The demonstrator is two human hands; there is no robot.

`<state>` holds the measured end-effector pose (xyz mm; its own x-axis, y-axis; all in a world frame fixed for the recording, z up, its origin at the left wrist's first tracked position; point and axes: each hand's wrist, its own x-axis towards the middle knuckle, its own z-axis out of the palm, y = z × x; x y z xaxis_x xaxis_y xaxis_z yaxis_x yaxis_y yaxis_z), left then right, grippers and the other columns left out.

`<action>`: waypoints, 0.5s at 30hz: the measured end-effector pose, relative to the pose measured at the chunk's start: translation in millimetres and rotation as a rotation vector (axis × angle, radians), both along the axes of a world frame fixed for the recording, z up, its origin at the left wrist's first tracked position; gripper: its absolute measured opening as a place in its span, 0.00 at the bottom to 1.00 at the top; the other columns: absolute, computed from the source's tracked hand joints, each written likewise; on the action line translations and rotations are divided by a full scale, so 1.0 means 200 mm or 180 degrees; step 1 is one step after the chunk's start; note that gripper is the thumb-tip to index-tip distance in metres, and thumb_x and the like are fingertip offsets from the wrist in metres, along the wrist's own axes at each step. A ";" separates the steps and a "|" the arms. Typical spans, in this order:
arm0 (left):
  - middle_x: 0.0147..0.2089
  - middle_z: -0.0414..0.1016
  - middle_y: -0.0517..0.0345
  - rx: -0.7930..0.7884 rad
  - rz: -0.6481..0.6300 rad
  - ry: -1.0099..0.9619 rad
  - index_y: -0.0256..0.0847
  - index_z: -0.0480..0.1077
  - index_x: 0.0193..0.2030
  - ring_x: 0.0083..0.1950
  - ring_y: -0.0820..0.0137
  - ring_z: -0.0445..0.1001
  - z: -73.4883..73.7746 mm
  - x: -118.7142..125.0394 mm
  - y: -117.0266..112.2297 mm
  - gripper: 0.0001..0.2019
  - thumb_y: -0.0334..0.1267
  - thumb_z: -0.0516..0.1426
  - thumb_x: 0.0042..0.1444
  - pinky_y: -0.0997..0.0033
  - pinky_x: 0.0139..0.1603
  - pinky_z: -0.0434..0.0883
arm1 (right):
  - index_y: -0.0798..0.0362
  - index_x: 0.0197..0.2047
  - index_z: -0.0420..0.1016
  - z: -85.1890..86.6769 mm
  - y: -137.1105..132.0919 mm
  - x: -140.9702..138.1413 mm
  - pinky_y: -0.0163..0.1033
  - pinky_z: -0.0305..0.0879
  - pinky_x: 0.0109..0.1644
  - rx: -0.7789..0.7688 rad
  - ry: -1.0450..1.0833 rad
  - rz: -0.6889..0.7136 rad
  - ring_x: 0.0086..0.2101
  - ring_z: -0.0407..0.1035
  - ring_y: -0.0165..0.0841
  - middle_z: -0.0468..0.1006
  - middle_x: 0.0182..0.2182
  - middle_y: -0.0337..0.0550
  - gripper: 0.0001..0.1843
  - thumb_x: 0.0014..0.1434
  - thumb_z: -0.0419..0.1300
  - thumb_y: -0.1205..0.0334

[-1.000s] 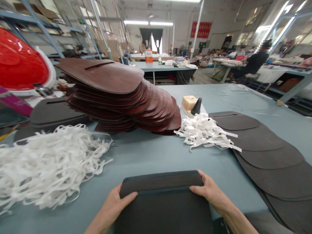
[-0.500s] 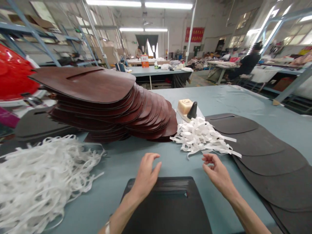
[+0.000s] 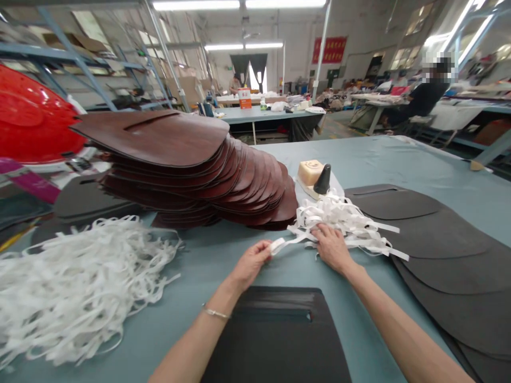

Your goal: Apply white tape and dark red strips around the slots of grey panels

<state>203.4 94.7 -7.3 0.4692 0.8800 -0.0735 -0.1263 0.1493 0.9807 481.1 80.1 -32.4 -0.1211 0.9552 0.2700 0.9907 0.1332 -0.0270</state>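
Note:
My left hand [image 3: 254, 260] pinches the end of a white strip [image 3: 278, 246], which trails right into a small heap of white strips [image 3: 339, 215]. Against the near left side of that heap lies my right hand [image 3: 332, 246], its fingers bent down into the strips; what they grip, if anything, is hidden. Below both hands a dark grey panel [image 3: 279, 346] with a slot near its far edge lies flat on the blue-green table [image 3: 223, 250]. My left forearm covers part of the panel's left edge.
A tall leaning stack of brown leather-like panels [image 3: 175, 141] stands behind. Tangled white strips [image 3: 72, 292] pile up at left. On the right, dark panels [image 3: 435, 234] overlap in a fan. A cream block [image 3: 310, 172] and a black cone [image 3: 322, 180] sit beyond the small heap.
Both hands have moved forward to the small heap of strips. My left hand has taken hold of a strip's end, and my right hand has come down on the heap.

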 end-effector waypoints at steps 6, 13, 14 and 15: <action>0.24 0.62 0.66 -0.0433 0.0705 -0.0554 0.38 0.66 0.34 0.29 0.79 0.64 0.18 -0.47 -0.14 0.09 0.42 0.58 0.56 0.78 0.36 0.62 | 0.57 0.52 0.68 0.06 0.01 -0.03 0.47 0.53 0.54 0.0108 0.0195 -0.0003 0.53 0.59 0.42 0.67 0.54 0.55 0.25 0.50 0.49 0.75; 0.20 0.59 0.67 0.0059 -0.0279 0.0802 0.36 0.70 0.36 0.22 0.80 0.55 0.34 -0.31 -0.34 0.14 0.48 0.57 0.55 0.79 0.23 0.52 | 0.52 0.52 0.66 0.35 -0.35 -0.60 0.44 0.54 0.57 0.0088 0.1961 0.0920 0.52 0.61 0.37 0.70 0.51 0.48 0.16 0.61 0.48 0.61; 0.21 0.59 0.66 0.0122 -0.0448 0.0872 0.36 0.70 0.35 0.22 0.80 0.56 0.33 -0.28 -0.36 0.14 0.48 0.56 0.55 0.78 0.24 0.53 | 0.51 0.50 0.67 0.37 -0.40 -0.67 0.41 0.58 0.53 -0.0323 0.2238 0.1083 0.48 0.64 0.35 0.72 0.47 0.47 0.15 0.63 0.47 0.59; 0.22 0.60 0.66 0.0158 -0.0559 0.0979 0.36 0.71 0.35 0.23 0.79 0.57 0.32 -0.27 -0.37 0.14 0.47 0.56 0.55 0.78 0.24 0.54 | 0.51 0.46 0.68 0.38 -0.45 -0.71 0.38 0.61 0.47 -0.0762 0.2447 0.1140 0.43 0.66 0.33 0.74 0.41 0.44 0.14 0.63 0.46 0.57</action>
